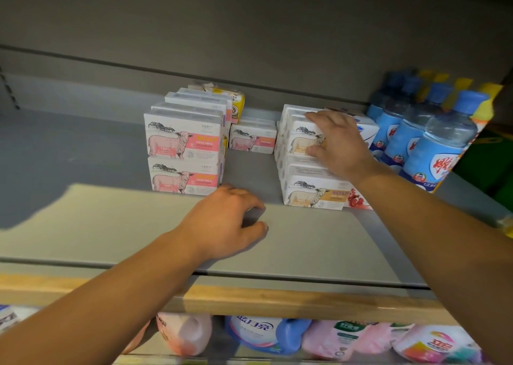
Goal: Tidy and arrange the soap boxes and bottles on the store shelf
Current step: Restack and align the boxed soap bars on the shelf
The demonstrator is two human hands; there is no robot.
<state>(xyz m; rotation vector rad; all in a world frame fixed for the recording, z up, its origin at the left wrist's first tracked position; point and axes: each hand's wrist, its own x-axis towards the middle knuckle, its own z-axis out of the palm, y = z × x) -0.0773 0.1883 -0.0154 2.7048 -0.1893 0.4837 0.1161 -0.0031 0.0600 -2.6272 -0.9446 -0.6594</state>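
Pink sheep-printed soap boxes [183, 142] stand in a two-high stack at the shelf's middle, with more rows behind and one single pink box [253, 138] further back. To their right is a stack of tan sheep soap boxes [313, 192]. My right hand [338, 145] grips the upper tan box [301, 140] of that stack, fingers over its top and thumb on its front. My left hand [227, 220] rests curled on the bare grey shelf [111, 226] in front of the pink stack, holding nothing. Blue-capped bottles [433, 142] stand in rows at the right.
A yellow soap pack [236, 101] lies behind the pink rows. A box with a red fruit print [356, 199] sits beside the tan stack. Detergent bottles [266, 334] fill the shelf below the wooden front rail [277, 301].
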